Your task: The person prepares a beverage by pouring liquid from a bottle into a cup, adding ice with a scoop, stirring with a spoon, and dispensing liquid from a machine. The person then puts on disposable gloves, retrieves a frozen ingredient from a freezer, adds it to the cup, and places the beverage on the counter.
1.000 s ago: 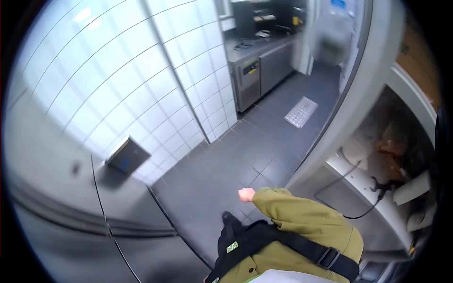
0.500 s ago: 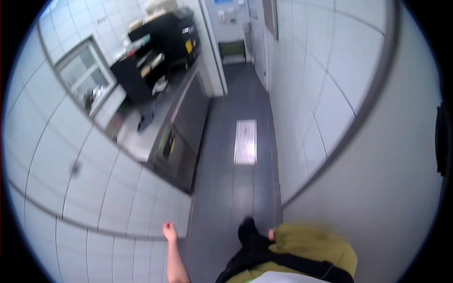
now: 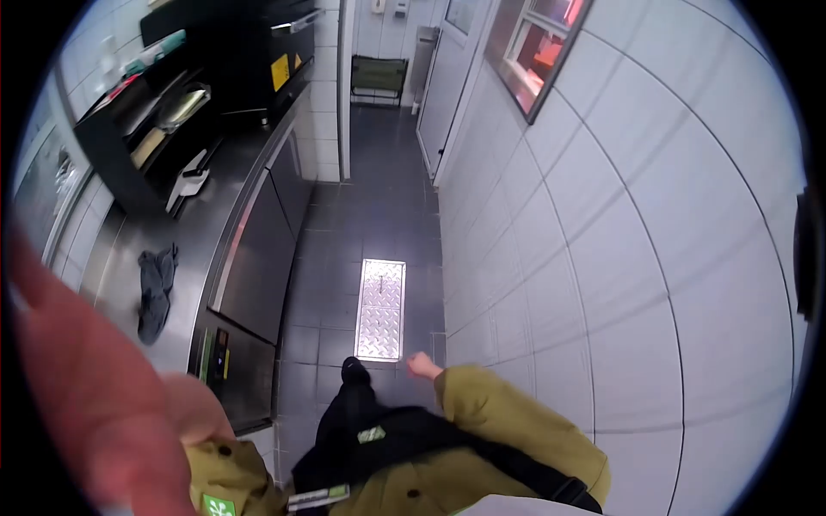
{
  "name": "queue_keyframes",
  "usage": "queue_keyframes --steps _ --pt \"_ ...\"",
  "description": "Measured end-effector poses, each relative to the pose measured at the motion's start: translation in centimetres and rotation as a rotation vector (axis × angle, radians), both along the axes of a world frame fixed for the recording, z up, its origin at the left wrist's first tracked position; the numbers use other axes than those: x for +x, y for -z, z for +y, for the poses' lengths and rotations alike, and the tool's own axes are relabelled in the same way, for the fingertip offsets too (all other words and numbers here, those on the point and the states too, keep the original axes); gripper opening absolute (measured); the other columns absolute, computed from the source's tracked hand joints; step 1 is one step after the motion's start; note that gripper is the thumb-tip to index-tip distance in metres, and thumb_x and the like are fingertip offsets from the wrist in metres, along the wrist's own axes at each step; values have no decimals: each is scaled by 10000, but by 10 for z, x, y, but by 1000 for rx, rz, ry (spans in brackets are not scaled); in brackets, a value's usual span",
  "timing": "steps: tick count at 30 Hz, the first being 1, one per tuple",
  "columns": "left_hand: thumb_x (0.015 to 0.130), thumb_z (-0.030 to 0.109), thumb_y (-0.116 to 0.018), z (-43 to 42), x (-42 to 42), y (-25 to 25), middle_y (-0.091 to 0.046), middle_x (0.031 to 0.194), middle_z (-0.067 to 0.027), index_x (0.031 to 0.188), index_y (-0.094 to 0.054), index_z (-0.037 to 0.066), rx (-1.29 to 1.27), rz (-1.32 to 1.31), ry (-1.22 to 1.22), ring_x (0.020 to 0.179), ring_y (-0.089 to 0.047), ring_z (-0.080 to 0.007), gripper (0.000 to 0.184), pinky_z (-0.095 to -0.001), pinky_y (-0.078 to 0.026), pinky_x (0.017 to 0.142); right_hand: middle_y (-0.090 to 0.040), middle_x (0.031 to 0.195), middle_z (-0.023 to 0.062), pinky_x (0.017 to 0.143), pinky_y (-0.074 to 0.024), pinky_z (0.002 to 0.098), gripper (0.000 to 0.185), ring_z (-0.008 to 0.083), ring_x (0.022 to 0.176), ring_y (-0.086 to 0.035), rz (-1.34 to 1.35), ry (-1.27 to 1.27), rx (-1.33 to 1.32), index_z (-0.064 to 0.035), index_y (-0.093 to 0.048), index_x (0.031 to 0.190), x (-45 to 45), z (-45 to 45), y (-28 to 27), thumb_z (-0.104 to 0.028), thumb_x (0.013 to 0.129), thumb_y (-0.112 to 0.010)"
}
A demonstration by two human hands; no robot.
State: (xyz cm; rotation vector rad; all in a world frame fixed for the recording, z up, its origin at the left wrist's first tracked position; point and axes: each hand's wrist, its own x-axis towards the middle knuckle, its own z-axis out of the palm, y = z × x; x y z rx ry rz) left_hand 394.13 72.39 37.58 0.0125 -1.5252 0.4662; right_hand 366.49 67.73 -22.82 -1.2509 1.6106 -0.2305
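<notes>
Dark grey cloth (image 3: 156,292) crumpled, elongated, on shiny steel counter (image 3: 200,232).

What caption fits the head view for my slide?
Left hand blurred near the lens, right hand above dark floor tiles, grey cloth on the steel counter.

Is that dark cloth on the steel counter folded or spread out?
Neither neatly folded nor spread: the dark cloth lies bunched in a narrow, wrinkled strip on the steel counter.
</notes>
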Motion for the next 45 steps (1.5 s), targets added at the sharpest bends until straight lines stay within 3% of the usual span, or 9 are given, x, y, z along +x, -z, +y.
queue_keyframes --steps 12,15,20,32,35,36,37,40,45 --pt "802 215 -508 -474 -116 -7 -466 1129 -145 1103 -473 34 -176 -273 277 947 -473 -228 354 -379 -324 891 -580 562 119 445 -468 327 218 194 487 -582 152 583 -106 -10 -600 670 -205 -219 59 -145 743 -446" --pt "800 213 -510 -585 -153 -4 -467 1128 -143 1095 -476 35 -129 -286 271 944 -472 -224 346 -376 -326 886 -575 558 124 397 -455 323 194 198 453 -568 247 5 172 9 -589 688 -257 -254 97 -124 742 -459" --pt "798 210 -513 -758 -172 -28 -468 1125 -139 1082 -481 37 -183 -280 204 939 -471 -218 333 -371 -329 878 -608 647 119 595 -477 387 169 317 625 -589 493 -97 -78 -63 -621 693 -258 -545 36 -199 677 -521" --pt "793 202 -519 -1184 -159 -33 -469 1119 -130 1049 -494 43 -262 196 201 927 -469 -203 302 -359 -337 857 -576 593 84 506 -447 292 238 158 509 -551 -22 173 -94 -4 -587 699 -209 -1090 -28 -189 787 -467" --pt "790 201 -531 -1273 -164 16 -492 1059 -108 965 -499 55 184 420 554 884 -479 -187 231 -341 -358 798 -518 518 76 487 -434 320 253 189 477 -537 315 -273 -247 -5 -559 656 -253 -1145 -9 -194 782 -448" --pt "787 202 -541 -1299 -166 43 -515 1000 -88 887 -502 67 415 372 715 844 -490 -172 173 -326 -379 741 -582 556 137 560 -468 375 262 253 541 -582 1 400 22 -30 -591 591 -256 -1157 10 -206 728 -453" --pt "804 241 -545 -1335 -192 60 -528 844 -57 784 -462 91 502 403 828 760 -507 -169 173 -316 -398 636 -585 557 138 559 -473 370 248 235 542 -589 312 89 -217 -36 -597 598 -264 -1167 4 -201 728 -464" --pt "886 286 -414 -1441 -214 77 -563 913 -122 879 -546 -7 907 -332 1238 780 -541 -218 321 -287 -424 625 -586 557 129 543 -473 352 220 231 537 -591 314 143 52 -36 -599 615 -287 -1204 58 -189 718 -478" --pt "826 258 -525 -1595 -224 102 -570 792 -148 915 -551 -50 873 -127 1549 670 -542 -284 322 -339 -446 592 -578 560 153 532 -469 355 204 244 515 -582 330 -100 94 -10 -593 627 -287 -1426 44 -169 705 -492"
